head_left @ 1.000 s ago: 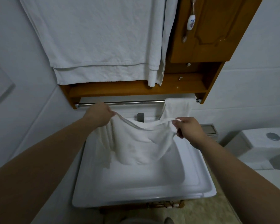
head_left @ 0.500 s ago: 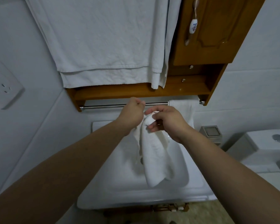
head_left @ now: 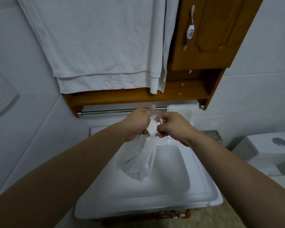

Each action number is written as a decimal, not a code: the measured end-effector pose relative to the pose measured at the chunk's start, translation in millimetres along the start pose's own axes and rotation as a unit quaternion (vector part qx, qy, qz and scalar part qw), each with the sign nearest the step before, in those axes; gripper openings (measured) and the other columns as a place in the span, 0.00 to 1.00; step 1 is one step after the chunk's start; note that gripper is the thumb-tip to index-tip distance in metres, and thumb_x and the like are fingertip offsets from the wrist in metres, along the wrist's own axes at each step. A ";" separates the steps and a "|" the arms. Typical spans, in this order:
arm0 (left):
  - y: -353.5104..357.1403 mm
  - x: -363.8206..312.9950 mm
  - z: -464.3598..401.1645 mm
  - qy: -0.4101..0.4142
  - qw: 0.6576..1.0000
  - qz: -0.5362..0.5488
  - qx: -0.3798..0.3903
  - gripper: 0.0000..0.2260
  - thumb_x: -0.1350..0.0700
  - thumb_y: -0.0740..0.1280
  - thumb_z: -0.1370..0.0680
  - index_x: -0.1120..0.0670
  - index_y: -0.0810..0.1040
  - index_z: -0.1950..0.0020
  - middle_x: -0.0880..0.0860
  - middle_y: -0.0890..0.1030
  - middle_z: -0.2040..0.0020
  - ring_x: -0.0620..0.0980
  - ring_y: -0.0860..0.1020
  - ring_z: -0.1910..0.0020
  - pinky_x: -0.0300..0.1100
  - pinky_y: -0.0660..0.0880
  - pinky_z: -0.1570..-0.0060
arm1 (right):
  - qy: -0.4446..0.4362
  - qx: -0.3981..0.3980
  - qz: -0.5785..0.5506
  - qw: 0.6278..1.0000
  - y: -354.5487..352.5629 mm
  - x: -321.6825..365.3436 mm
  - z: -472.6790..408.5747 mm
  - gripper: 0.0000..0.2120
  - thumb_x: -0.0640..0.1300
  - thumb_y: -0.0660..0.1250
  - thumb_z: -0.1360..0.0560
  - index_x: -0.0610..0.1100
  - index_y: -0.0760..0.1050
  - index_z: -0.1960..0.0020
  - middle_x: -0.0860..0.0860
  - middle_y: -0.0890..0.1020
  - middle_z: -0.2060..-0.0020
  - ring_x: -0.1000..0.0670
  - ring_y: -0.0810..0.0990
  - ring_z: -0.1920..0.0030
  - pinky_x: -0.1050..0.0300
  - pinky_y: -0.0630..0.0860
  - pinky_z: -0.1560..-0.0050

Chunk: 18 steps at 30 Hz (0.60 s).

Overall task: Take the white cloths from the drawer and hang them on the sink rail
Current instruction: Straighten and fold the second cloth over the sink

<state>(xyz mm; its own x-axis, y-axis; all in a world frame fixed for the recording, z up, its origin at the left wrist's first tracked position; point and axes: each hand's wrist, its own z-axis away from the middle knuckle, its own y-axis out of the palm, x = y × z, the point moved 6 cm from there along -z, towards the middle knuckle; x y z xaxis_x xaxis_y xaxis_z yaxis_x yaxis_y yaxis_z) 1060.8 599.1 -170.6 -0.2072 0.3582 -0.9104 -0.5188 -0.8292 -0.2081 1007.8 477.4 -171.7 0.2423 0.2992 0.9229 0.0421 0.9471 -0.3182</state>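
Observation:
A small white cloth (head_left: 143,157) hangs folded lengthwise over the white sink (head_left: 204,193). Both hands pinch its top edge together: my left hand (head_left: 136,124) from the left, my right hand (head_left: 173,125) from the right. They are just below and in front of the chrome sink rail (head_left: 109,111), which runs under a wooden shelf (head_left: 115,97). Another white cloth (head_left: 181,111) is draped over the rail's right end. The drawer is out of view.
Large white towels (head_left: 99,46) hang above the shelf. A wooden cabinet door (head_left: 209,33) is at the upper right. A wall socket (head_left: 0,94) is on the left, a toilet tank (head_left: 270,145) on the right, and a small grey box (head_left: 211,134) sits behind the sink.
A second ago the cloth was stretched wide between my hands. My hands have come together at the centre, folding it into a narrow hanging strip, and stayed close below the rail.

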 end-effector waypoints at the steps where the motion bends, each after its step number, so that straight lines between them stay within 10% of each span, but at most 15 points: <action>1: 2.2 -2.2 0.9 0.005 1.000 -0.002 0.012 0.29 0.38 0.60 0.21 0.49 0.60 0.24 0.60 0.78 0.41 0.56 0.79 0.46 0.50 0.78 0.47 | 0.000 -0.015 0.000 1.000 -2.7 -0.7 -1.2 0.08 0.29 0.67 0.27 0.38 0.79 0.51 0.41 0.84 0.63 0.47 0.84 0.66 0.52 0.84 0.56; 11: 9.0 -19.0 14.2 0.077 0.973 0.185 0.115 0.30 0.67 0.71 0.26 0.51 0.66 0.27 0.56 0.81 0.40 0.52 0.82 0.43 0.47 0.78 0.41 | 0.013 -0.142 -0.239 0.960 -22.2 -9.4 -6.6 0.06 0.34 0.66 0.25 0.34 0.79 0.49 0.41 0.84 0.60 0.47 0.82 0.63 0.56 0.80 0.61; 18: 7.6 -11.3 7.7 0.091 0.981 0.170 -0.033 0.20 0.64 0.73 0.26 0.56 0.77 0.35 0.53 0.84 0.47 0.50 0.83 0.48 0.42 0.79 0.48 | 0.008 -0.189 -0.294 0.937 -19.6 -10.6 -2.6 0.05 0.34 0.68 0.26 0.37 0.80 0.51 0.41 0.84 0.58 0.46 0.84 0.59 0.55 0.80 0.58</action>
<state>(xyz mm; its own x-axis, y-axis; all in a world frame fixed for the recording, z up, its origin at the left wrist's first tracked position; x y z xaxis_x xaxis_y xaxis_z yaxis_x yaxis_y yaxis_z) 1052.8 592.1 -159.1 -0.2031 -0.0211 -0.9789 -0.3888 -0.9158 0.1004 1006.9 455.3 -175.8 0.0833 -0.2667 0.9602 0.5123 0.8379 0.1883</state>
